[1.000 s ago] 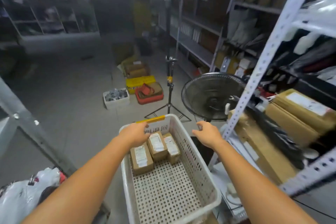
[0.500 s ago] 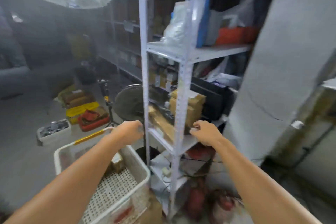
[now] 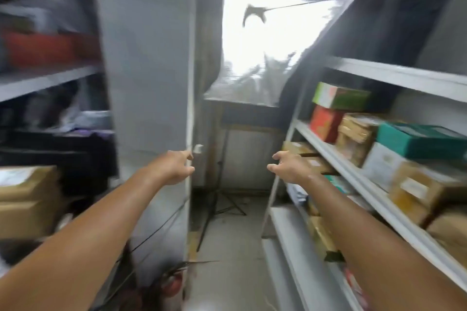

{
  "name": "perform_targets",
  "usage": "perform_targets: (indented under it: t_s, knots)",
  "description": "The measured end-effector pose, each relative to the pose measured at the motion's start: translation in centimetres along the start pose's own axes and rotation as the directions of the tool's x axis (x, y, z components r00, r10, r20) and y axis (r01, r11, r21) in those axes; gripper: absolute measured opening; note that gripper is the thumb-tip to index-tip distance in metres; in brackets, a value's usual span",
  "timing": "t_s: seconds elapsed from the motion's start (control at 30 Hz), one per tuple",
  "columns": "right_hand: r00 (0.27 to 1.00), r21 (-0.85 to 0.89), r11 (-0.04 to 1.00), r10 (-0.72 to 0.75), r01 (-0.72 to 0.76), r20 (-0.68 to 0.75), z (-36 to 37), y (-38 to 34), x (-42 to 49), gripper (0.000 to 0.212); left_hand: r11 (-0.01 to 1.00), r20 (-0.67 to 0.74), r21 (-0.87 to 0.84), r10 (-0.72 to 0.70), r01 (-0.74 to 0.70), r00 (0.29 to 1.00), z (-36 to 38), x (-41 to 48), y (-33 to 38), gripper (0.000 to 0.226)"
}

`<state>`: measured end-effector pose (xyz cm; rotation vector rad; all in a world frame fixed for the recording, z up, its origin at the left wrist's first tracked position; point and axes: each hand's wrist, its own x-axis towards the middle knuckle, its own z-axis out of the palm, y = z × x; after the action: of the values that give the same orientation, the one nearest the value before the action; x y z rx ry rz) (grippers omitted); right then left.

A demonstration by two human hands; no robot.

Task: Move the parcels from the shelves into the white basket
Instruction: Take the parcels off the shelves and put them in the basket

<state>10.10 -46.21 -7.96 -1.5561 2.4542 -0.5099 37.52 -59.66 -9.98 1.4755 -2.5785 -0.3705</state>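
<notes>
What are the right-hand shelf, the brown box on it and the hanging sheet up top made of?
The shelf is likely painted metal: pale grey, with a smooth thin edge. The brown box looks like cardboard: matte tan, with a white label. The sheet seems to be thin clear plastic film: glossy, wrinkled, light shining through. Blur leaves all three uncertain.

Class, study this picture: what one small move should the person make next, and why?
Probably extend the right hand onto the cardboard parcel just beyond it on the right-hand shelving: both it and the left hand hold nothing, and that parcel looks nearest.
</notes>
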Motion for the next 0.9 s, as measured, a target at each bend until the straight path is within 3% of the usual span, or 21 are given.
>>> perform_targets:
  t_s: [0.1,0.2,0.47,0.6,0.7,0.9]
  knots:
    - [0.982,-0.005,0.986,0.163,-0.164,-0.094,-2.4,3.9,-1.8,0.028,0.98,0.028,0.033,0.197,-0.198,0.98,0.7,4.9,4.8,0.042]
    - [0.92,0.041,0.935,0.354,-0.352,-0.167,-4.0,6.8,-5.0,0.036,0.938,0.049,-0.002,0.347,-0.347,0.937,1.3,7.9,9.6,0.042]
    - [0.696,0.129,0.747,0.657,-0.652,-0.289,-6.9,13.7,-16.6,0.047,0.709,0.089,0.0,0.703,-0.705,0.706,5.8,7.5,23.7,0.036]
    - [0.606,0.183,0.686,0.715,-0.704,-0.35,-8.2,16.8,-22.1,0.041,0.621,0.109,-0.029,0.781,-0.784,0.615,8.1,4.2,29.9,0.042]
    - [0.553,0.237,0.649,0.749,-0.723,-0.365,-9.2,19.3,-25.6,0.05,0.564,0.115,-0.083,0.824,-0.821,0.555,9.2,1.2,33.7,0.039]
    - [0.426,0.258,0.582,0.772,-0.771,-0.471,-10.3,23.5,-29.8,0.041,0.519,0.107,-0.213,0.855,-0.828,0.508,11.5,-2.6,40.3,0.043]
